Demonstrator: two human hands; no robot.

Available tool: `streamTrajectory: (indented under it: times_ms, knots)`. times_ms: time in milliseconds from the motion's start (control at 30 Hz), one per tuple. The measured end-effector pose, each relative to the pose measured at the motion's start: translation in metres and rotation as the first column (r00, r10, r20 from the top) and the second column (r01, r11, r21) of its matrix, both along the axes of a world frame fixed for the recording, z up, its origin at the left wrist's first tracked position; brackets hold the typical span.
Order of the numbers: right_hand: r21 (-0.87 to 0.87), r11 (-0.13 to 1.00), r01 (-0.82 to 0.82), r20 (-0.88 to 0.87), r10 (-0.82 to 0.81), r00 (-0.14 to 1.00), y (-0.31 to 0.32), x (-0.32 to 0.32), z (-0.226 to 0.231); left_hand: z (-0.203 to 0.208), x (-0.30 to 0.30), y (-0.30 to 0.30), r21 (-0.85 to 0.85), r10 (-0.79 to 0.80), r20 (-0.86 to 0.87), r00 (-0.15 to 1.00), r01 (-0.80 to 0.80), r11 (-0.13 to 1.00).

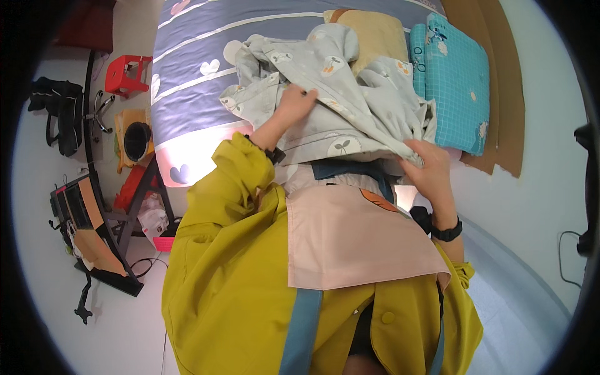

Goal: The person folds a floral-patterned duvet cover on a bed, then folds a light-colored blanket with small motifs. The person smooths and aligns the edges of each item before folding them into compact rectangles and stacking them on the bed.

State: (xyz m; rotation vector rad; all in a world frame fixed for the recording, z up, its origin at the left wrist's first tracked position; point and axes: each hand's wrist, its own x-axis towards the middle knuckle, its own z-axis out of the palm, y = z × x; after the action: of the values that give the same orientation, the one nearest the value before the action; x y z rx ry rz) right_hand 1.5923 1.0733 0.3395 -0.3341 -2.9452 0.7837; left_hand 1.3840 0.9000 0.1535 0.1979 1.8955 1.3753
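Gripping fingers of both the left hand (295, 103) and right hand (427, 164) are closed on the bunched grey duvet cover (337, 119) above the bed (187, 75); loose folds could be dropped.

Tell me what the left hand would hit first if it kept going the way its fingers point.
The left hand already rests on the bunched grey quilt cover; pushing on, it probably meets more of its folds, though depth is unclear.

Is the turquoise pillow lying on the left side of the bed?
No, the turquoise pillow lies at the right of the bed, beside the grey patterned cloth.
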Motion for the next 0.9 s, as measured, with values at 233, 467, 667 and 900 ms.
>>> streamTrajectory:
  times_ms: [233, 467, 667, 900]
  knots:
    - [0.017, 0.983, -0.181, 0.026, 0.181, 0.983, -0.009, 0.005, 0.015, -0.025, -0.015, 0.010, 0.300, 0.245, 0.551, 0.798, -0.463, 0.834]
    - [-0.087, 0.990, 0.113, 0.030, -0.111, 0.993, -0.006, 0.009, -0.001, 0.032, -0.062, -0.067, 0.456, 0.460, -0.095, 0.883, -0.372, 0.808]
    - [-0.165, 0.981, 0.106, 0.018, -0.105, 0.994, -0.008, 0.000, 0.003, -0.071, 0.004, -0.113, 0.160, 0.432, 0.247, 0.867, -0.476, 0.865]
    - [-0.146, 0.986, 0.078, 0.029, -0.074, 0.997, -0.014, -0.011, 0.006, -0.140, 0.040, -0.100, -0.343, -0.156, -0.475, 0.866, -0.019, 0.939]
